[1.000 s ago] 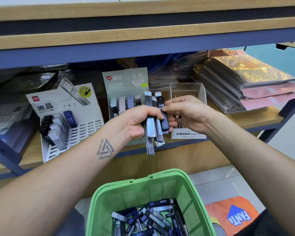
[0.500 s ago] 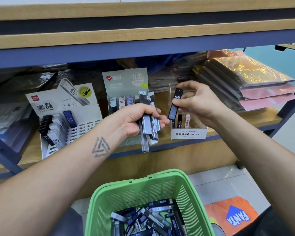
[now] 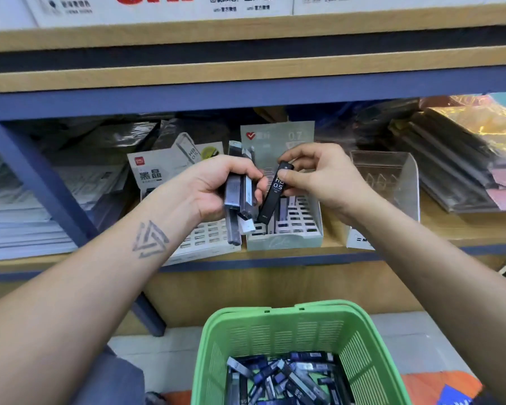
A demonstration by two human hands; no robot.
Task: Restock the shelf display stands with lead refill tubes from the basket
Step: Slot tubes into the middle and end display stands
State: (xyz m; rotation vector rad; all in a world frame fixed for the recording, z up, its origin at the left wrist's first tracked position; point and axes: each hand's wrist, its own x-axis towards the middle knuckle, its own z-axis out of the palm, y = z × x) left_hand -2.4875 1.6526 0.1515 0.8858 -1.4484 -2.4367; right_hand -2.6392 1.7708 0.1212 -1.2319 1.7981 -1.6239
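So the left hand (image 3: 216, 188) is wrapped round a small bundle of slim grey and black plastic lead refill tubes (image 3: 237, 194), standing roughly upright in the fist. The right hand (image 3: 319, 176) pinches one black flat-sided tube marked HB 0.5 (image 3: 273, 197) near its top end between thumb and fingers, the tube tilted with its bottom toward 7 o'clock.

These tubes look light, stiff and a bit slick, so I'd guess a pinch on the flat faces near the cap is the way to go. A loose grip on the bundle could let one slide out the bottom.

Right behind the hands sits the pale green slotted card display stand (image 3: 287, 238), with a white slotted stand (image 3: 205, 238) at its 9 o'clock and a clear plastic bin (image 3: 392, 171) at its 3 o'clock, all on a wooden shelf (image 3: 465, 229) with blue metal framing. At 6 o'clock, low in the view, the green plastic slatted basket (image 3: 275, 325) holds plenty more tubes in a loose jumble. Stacked wrapped packs fill the shelf at both ends.
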